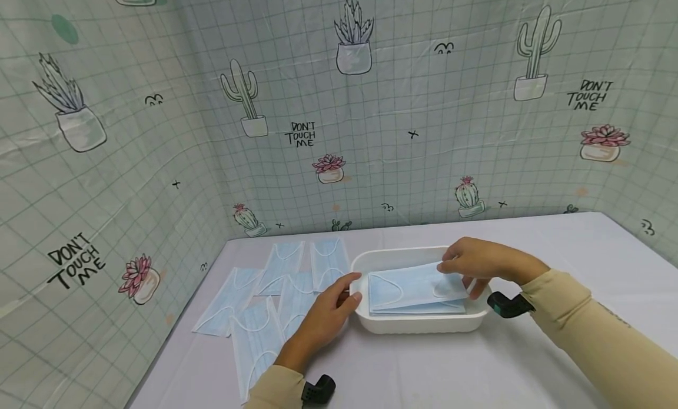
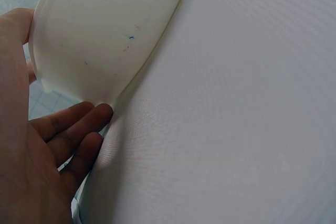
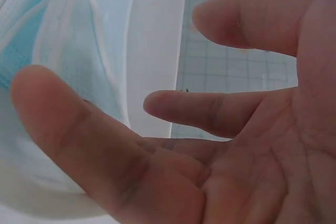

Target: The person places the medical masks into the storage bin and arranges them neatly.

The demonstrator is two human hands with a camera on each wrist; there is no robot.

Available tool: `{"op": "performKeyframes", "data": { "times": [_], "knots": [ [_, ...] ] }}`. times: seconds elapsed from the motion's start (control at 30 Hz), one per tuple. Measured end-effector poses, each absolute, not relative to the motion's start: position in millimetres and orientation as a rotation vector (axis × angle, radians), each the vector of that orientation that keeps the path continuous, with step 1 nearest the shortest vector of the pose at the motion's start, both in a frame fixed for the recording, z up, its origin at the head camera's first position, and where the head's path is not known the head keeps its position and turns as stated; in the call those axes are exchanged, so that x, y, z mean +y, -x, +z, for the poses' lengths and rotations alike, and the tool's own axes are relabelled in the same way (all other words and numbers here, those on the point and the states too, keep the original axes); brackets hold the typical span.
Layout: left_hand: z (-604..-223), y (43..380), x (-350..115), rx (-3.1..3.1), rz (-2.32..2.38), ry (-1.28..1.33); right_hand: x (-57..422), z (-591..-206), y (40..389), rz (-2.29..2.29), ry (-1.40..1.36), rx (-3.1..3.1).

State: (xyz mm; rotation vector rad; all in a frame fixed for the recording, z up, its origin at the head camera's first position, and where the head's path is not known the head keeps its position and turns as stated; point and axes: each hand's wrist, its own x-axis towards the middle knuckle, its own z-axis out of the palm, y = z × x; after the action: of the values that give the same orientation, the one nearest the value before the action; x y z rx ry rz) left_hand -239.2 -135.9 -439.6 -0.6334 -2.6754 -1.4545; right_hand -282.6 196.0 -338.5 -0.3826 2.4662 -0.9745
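A white plastic tub (image 1: 424,325) stands on the table with a stack of light blue face masks (image 1: 413,286) lying flat inside. My left hand (image 1: 327,312) holds the tub's left end, thumb at the rim and fingers against the outer wall (image 2: 105,35) in the left wrist view. Over the tub's right end is my right hand (image 1: 484,260), its fingertips close above the masks' right edge. The right wrist view shows those fingers (image 3: 68,119) spread apart with nothing between them, beside the white ear loops of a mask (image 3: 73,40).
Several more blue masks (image 1: 256,332) lie spread on the white table (image 1: 402,373) left of the tub, some overlapping. A grid-patterned cloth (image 1: 296,185) printed with cacti rises behind the table and along its left side.
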Motion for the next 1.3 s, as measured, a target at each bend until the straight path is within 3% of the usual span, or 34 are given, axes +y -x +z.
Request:
{"op": "performKeyframes", "data": {
  "times": [0.8,1.3],
  "knots": [
    [-438,238,-135,-2.681,-1.461,0.633,199,-339,278,-0.966,0.359,2.542],
    [-438,239,-136,-2.68,-1.459,0.643,231,-345,276,-1.391,0.421,2.529]
  ]
}}
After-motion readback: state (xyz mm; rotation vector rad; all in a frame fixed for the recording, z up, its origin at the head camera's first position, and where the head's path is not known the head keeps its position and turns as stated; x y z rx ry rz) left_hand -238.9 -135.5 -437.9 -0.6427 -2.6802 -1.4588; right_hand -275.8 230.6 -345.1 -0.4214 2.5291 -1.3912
